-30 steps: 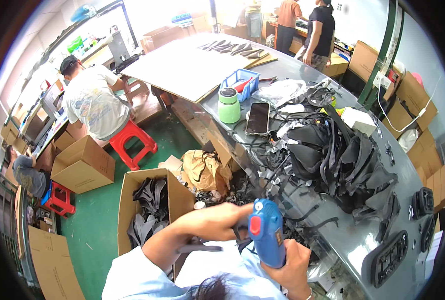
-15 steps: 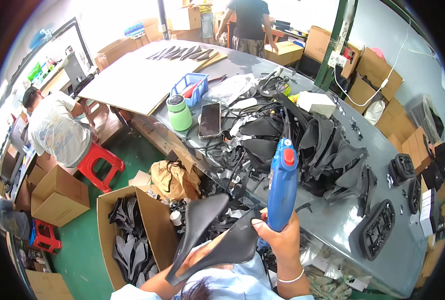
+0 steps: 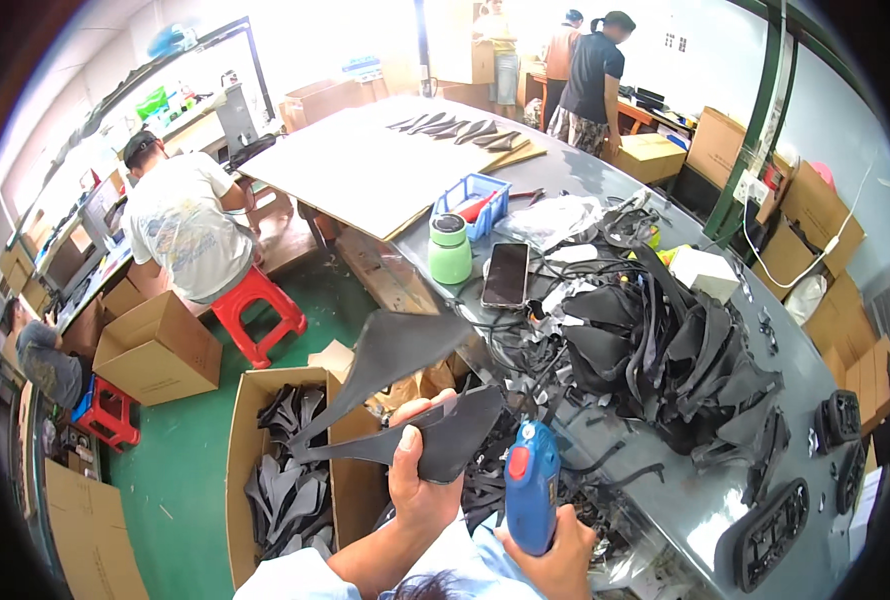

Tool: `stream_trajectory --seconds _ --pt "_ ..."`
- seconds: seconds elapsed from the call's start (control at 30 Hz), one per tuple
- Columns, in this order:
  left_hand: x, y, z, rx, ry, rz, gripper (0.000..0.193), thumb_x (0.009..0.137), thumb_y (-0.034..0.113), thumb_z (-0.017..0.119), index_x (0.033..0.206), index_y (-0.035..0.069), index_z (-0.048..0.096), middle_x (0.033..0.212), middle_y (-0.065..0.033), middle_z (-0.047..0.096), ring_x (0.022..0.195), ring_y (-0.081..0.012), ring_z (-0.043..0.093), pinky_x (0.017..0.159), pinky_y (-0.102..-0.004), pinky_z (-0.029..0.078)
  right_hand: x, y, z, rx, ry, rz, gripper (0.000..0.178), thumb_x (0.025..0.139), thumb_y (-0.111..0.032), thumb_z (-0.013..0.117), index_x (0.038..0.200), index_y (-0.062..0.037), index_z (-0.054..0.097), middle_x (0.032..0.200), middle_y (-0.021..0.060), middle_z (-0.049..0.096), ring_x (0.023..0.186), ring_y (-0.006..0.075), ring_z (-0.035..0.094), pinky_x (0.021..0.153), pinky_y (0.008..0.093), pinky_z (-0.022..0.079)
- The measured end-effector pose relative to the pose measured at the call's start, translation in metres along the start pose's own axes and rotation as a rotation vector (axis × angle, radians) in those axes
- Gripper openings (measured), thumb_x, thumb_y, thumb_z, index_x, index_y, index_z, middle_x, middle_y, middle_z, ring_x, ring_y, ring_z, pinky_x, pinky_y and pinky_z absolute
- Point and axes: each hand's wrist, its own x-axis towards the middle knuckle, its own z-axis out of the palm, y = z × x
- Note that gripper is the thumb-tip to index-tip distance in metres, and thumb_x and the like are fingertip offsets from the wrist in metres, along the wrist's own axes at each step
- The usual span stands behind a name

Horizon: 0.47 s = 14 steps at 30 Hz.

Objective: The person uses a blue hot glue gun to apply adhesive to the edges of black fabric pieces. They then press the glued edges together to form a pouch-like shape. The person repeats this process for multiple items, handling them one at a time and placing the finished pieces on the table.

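My left hand (image 3: 420, 490) is closed on a black two-winged piece (image 3: 405, 350) shaped like a bicycle saddle cover, thumb on the near wing and fingers behind it. Its wings meet in a narrow tip at the left. Lower right, my right hand (image 3: 557, 555) wraps round a blue hand-held power tool (image 3: 533, 490) with a red button. The tool points away from me, beside the piece and apart from it. Below left, an open carton (image 3: 350, 500) holds several similar black pieces (image 3: 290, 500). A pile of black pieces (image 3: 665, 350) lies on the grey table (image 3: 615, 510).
A green jar (image 3: 449, 255), a phone (image 3: 505, 275), a blue basket (image 3: 500, 205) and cables lie along the table's left side. Black moulded parts (image 3: 770, 535) lie at the right. Seated at left is a person (image 3: 180, 225) on a red stool (image 3: 257, 320); others stand far off.
The view has swung left, so the scene sits further right. My left hand has come up with the black piece, its thumb now showing in front. The blue tool has dropped lower, away from the pile.
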Motion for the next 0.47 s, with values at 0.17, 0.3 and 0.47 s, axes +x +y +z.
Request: stream_trajectory --seconds 0.17,0.3,0.47 --pt "-0.002 0.0 -0.002 0.03 -0.032 0.078 0.039 0.087 0.03 0.052 0.117 0.006 0.046 0.123 -0.0176 0.051 0.115 -0.0256 0.049 0.098 -0.0403 0.04 -0.005 -0.006 0.004 0.003 -0.015 -0.014 0.046 0.062 -0.028 0.083 0.079 -0.0046 0.047 0.061 0.0159 0.055 0.055 0.0362 0.057 0.051 0.0411 0.046" --pt "-0.007 -0.001 -0.01 0.033 -0.086 0.082 0.038 0.085 0.026 0.056 0.115 0.004 0.047 0.12 -0.0199 0.052 0.115 -0.0274 0.051 0.098 -0.0414 0.041 -0.005 -0.006 0.004 0.019 -0.008 -0.02 0.046 0.062 -0.027 0.083 0.079 -0.0049 0.047 0.061 0.0159 0.054 0.055 0.0367 0.056 0.05 0.0414 0.045" --pt "0.001 0.016 -0.028 0.184 -0.343 0.058 0.04 0.085 0.026 0.058 0.116 0.003 0.047 0.129 -0.0243 0.047 0.117 -0.0322 0.05 0.1 -0.0444 0.04 -0.005 -0.005 -0.001 0.004 -0.016 -0.049 0.043 0.064 -0.026 0.082 0.08 -0.0054 0.048 0.062 0.0157 0.055 0.056 0.0367 0.057 0.052 0.0433 0.045"
